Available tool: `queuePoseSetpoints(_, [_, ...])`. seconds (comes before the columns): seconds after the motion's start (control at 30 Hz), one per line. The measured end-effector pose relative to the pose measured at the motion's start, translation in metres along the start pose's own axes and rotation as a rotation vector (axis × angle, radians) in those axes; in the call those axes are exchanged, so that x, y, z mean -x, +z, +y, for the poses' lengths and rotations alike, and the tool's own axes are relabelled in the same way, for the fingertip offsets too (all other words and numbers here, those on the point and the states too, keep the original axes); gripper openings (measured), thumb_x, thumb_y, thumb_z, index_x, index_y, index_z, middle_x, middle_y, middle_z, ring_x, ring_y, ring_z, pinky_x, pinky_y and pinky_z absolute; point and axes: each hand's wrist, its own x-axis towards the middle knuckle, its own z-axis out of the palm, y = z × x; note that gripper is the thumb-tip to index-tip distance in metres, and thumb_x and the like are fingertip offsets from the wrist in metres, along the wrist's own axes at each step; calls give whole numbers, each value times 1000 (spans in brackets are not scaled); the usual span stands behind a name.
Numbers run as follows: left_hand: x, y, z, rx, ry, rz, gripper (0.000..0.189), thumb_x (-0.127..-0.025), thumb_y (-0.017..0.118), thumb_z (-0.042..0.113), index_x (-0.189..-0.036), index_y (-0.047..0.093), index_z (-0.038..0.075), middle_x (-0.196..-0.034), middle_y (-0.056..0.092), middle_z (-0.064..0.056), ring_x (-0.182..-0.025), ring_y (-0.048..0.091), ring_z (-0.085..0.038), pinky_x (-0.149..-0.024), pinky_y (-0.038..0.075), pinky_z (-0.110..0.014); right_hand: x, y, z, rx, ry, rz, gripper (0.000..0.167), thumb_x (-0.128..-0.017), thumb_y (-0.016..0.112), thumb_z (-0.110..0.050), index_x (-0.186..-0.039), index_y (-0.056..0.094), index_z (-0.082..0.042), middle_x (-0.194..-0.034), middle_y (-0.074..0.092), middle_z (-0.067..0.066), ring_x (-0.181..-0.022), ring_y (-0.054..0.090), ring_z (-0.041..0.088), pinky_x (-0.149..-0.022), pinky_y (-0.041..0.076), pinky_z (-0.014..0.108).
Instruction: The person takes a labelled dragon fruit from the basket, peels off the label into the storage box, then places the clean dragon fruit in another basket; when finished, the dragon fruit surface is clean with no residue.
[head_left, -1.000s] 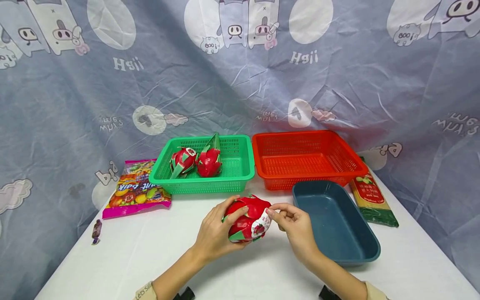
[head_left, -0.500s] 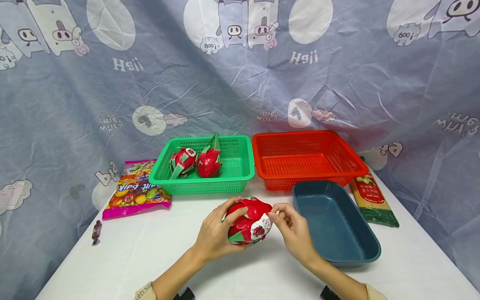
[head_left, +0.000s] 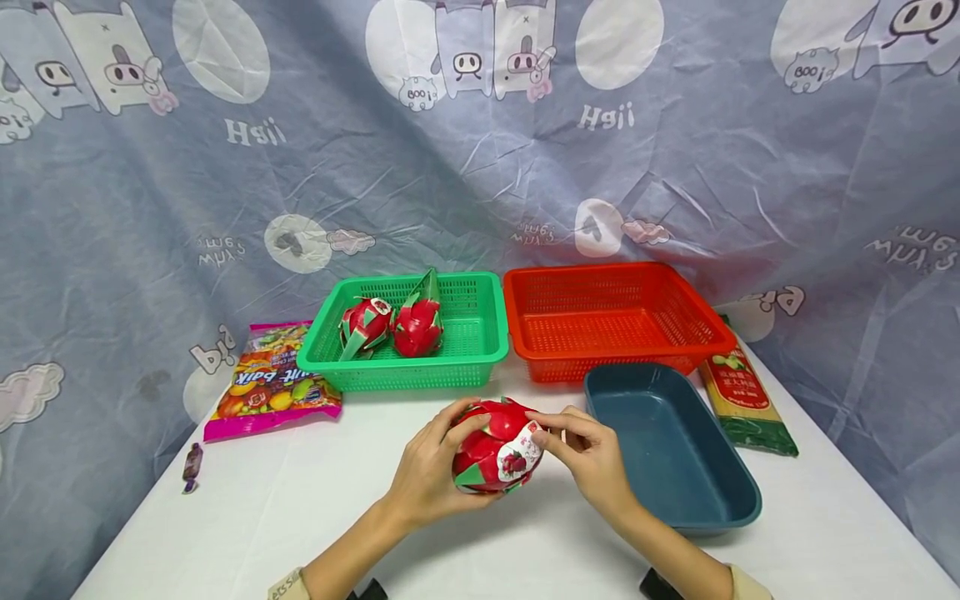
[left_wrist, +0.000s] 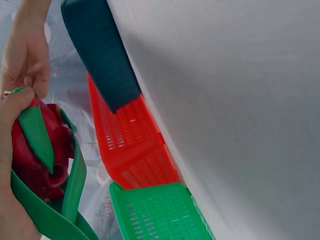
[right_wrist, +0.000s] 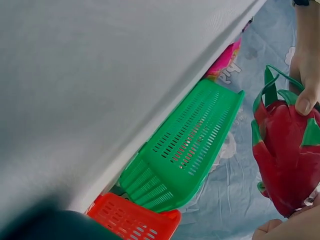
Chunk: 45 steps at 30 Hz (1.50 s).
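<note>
My left hand [head_left: 431, 467] grips a red dragon fruit [head_left: 480, 450] with green leaf tips, holding it above the table. A white oval sticker [head_left: 519, 454] with a fruit picture is on its right side. At the sticker's upper edge, the thumb and index finger of my right hand [head_left: 592, 454] pinch; the exact contact is small. Long green leaves [left_wrist: 75, 185] trail from the fruit in the left wrist view. Two more dragon fruits, one [head_left: 367, 325] bearing a sticker and one [head_left: 418, 325] with a tall leaf, lie in the green basket [head_left: 472, 371].
A red basket [head_left: 622, 367] stands right of the green one. Before it sits a dark blue tray [head_left: 675, 525], close to my right forearm. A candy bag [head_left: 277, 383] and a wrapped candy [head_left: 192, 467] lie left; a red-and-green packet [head_left: 742, 392] lies at the right.
The dragon fruit stays in my left hand and has shifted slightly downward. My right fingers have moved a little left over the sticker's upper edge, with the index finger now reaching farther across.
</note>
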Motion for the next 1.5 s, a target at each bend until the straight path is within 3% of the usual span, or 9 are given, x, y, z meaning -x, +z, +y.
queuePoseSetpoints(0.1, [0, 0, 0, -1, -5, -4, 91, -53, 85, 45, -129, 44, 14, -126, 50, -12, -108, 54, -21, -82, 50, -38, -1, 1, 1, -18, 10, 18, 19, -76, 67, 13, -94, 68, 10, -71, 54, 7, -53, 27, 16, -44, 22, 27])
queuePoseSetpoints(0.23, [2, 0, -1, 22, -29, -30, 92, -52, 85, 44, -129, 44, 13, -127, 49, -10, -108, 54, -20, -81, 50, -37, -1, 4, 0, 14, -22, 60, 15, -75, 66, 15, -87, 68, 7, -80, 57, 9, -63, 38, 14, -50, 29, 27])
queuePoseSetpoints(0.4, [3, 2, -4, 66, -100, -70, 93, -51, 85, 42, -129, 44, 12, -130, 46, -4, -106, 54, -17, -80, 51, -33, -3, 8, -1, 36, -132, 81, 19, -73, 65, 19, -85, 66, 4, -89, 60, 17, -90, 51, 21, -76, 42, 21])
queuePoseSetpoints(0.53, [5, 2, -6, 97, -131, -93, 95, -51, 86, 41, -130, 42, 12, -131, 45, -2, -106, 54, -17, -81, 51, -32, -1, 10, -2, -24, -176, 60, 21, -73, 61, 23, -87, 64, 7, -91, 62, 23, -97, 56, 27, -89, 44, 22])
queuePoseSetpoints(0.83, [5, 3, -7, 157, -168, -136, 99, -54, 85, 42, -135, 36, 13, -131, 43, 0, -106, 54, -13, -79, 52, -30, 0, 13, -6, -23, -207, 98, 21, -73, 58, 26, -86, 62, 10, -88, 63, 27, -95, 59, 32, -89, 45, 24])
queuePoseSetpoints(1.17, [-1, 5, 3, 140, -303, -181, 99, -53, 83, 47, -136, 35, 23, -117, 51, 7, -96, 56, -6, -69, 52, -26, 1, 13, -6, -59, -274, 138, 18, -75, 56, 26, -88, 59, 13, -85, 63, 25, -92, 63, 28, -84, 48, 27])
queuePoseSetpoints(1.37, [-1, 8, 3, 68, -352, -194, 98, -52, 82, 50, -135, 36, 27, -115, 52, 10, -95, 55, -3, -66, 52, -25, 4, 11, -6, 19, -242, 141, 21, -75, 57, 25, -89, 61, 11, -84, 66, 22, -80, 67, 18, -70, 51, 18])
queuePoseSetpoints(1.5, [-2, 8, 1, 70, -356, -199, 98, -53, 81, 51, -136, 35, 27, -116, 52, 9, -97, 55, -4, -66, 52, -25, 3, 9, -11, -6, -184, 140, 19, -77, 56, 25, -90, 61, 12, -83, 65, 21, -78, 67, 16, -71, 52, 21])
